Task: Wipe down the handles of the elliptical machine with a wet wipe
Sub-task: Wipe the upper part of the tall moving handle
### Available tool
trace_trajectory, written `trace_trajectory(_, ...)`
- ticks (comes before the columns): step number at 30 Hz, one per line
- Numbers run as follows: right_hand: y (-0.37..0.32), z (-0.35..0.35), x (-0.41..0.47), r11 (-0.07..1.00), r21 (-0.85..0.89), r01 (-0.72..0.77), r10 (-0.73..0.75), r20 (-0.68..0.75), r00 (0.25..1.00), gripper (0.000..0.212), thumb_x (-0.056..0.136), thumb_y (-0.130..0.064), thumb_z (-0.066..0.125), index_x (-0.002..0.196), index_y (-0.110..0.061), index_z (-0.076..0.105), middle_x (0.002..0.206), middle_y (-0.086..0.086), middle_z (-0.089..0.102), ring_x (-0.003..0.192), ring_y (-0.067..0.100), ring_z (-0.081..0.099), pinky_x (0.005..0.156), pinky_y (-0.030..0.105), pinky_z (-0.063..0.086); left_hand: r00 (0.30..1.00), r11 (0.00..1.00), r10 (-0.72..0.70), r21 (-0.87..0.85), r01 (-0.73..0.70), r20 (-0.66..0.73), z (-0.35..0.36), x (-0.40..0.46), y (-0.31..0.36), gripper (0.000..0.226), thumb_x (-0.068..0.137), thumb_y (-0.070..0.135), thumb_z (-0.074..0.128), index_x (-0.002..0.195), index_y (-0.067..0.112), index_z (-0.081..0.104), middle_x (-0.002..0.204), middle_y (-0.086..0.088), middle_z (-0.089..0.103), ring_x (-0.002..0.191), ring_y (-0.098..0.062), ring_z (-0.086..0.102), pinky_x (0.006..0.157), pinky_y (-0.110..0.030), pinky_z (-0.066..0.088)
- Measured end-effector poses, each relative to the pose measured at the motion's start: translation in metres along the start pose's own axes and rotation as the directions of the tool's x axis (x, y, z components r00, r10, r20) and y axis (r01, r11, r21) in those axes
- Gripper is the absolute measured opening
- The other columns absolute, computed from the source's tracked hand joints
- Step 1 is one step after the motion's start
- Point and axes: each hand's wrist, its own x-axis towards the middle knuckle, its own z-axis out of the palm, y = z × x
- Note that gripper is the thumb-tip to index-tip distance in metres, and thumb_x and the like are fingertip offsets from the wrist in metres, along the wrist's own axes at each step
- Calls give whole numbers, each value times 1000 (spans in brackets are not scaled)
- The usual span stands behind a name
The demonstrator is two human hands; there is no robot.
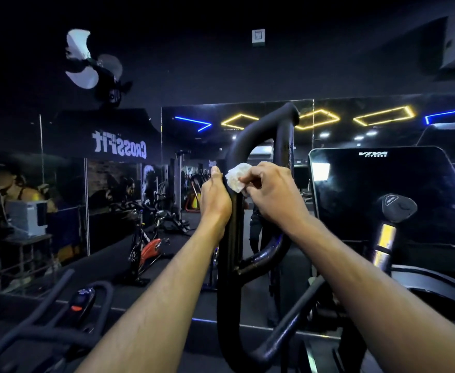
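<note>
Head view: "VIVA FITNESS" console (382, 195), mirrored "CrossFit" banner (119, 148).

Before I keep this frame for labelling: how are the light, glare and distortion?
Head view: the room is dim, lit mostly by neon strips in the mirror; the wipe shows bright and clear between the left hand and right hand on the black handle; glare on the console; wide-angle bending at the edges.

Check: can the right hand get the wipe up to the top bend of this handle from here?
Probably yes. The right hand pinches the wet wipe against the handle, and the tube above looks unobstructed.
</note>
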Motion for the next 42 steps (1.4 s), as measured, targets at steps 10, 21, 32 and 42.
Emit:
trace_trajectory(10,-6,2,22,995,-66,72,-75,-48,996,12,89,-2,63,100,-4,68,102,9,62,94,25,62,84,45,53,1000,1000,-5,-11,5,24,-3,-7,9,63,114,43,26,90,10,73,67,-5,69,51,-7,68,49,-22,51)
trace_trajectory(21,-3,16,-35,998,62,-10,11,-14,1000,18,85,6,67,92,-9,71,98,0,67,86,15,65,83,37,57,999,999,-40,21,40,10,-3,-4,6,64,110,54,25,105,10,70,89,-2,63,84,-21,57,74,-35,40)
trace_trajectory(32,-6,8,18,1000,-24,0,-2,-96,995,13,90,-3,65,97,-11,73,102,4,67,90,21,65,84,41,55,963,921,-105,-341,189,249,-16,-21,-14,58,114,41,27,108,6,72,87,-20,77,78,-32,73,75,-45,60)
trace_trajectory(42,-5,14,-46,999,33,1,-2,34,999,16,84,3,65,87,-12,68,93,1,68,84,18,65,80,41,57,960,889,-76,-418,188,270,-20,-31,-23,48,113,45,32,112,23,74,110,-5,80,109,-21,74,105,-43,54)
